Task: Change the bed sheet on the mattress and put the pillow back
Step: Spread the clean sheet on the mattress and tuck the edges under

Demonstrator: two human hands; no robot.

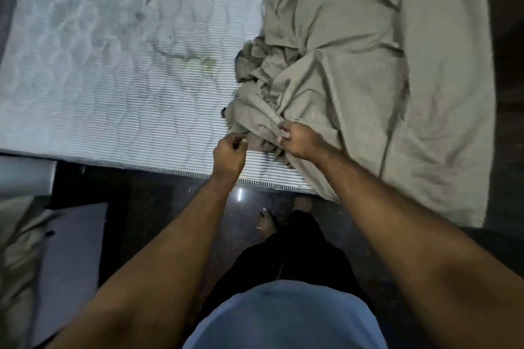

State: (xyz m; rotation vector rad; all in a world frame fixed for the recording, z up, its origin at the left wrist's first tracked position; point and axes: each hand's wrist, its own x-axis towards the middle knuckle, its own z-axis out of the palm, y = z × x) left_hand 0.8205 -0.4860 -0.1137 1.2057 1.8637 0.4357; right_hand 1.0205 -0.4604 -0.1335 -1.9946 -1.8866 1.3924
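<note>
Mattress: the striped, quilted mattress point(113, 71) lies bare over most of its top, its near edge running just in front of the person's feet; some stains show on the ticking.
Bed sheet: a beige-grey bed sheet point(354, 65) covers only the right part of the mattress, hangs over the near edge at the right, and is heaped in a crumpled bunch where both hands work.
Right hand: the right hand point(300, 140) pinches a fold of the bunch between thumb and curled fingers, likely to hold the cloth steady while an edge or corner is found.
Left hand: the left hand point(229, 154) is curled, fingertips drawn together at the bunch's left fringe; whether it has cloth between them I cannot tell, since the spot is dark and blurred.
Why so held: with the hands close together at one spot, the person seems to be hunting for the hem so the sheet can be drawn leftward across the bare ticking.
Step in hand: spreading the sheet, judged early, as most of the mattress is uncovered.
Pillow: a soft beige bundle point(14, 258) at the lower left, beside a pale flat board point(73, 263) on the dark floor point(147, 207), may be the pillow; it is not on the bed.
</note>
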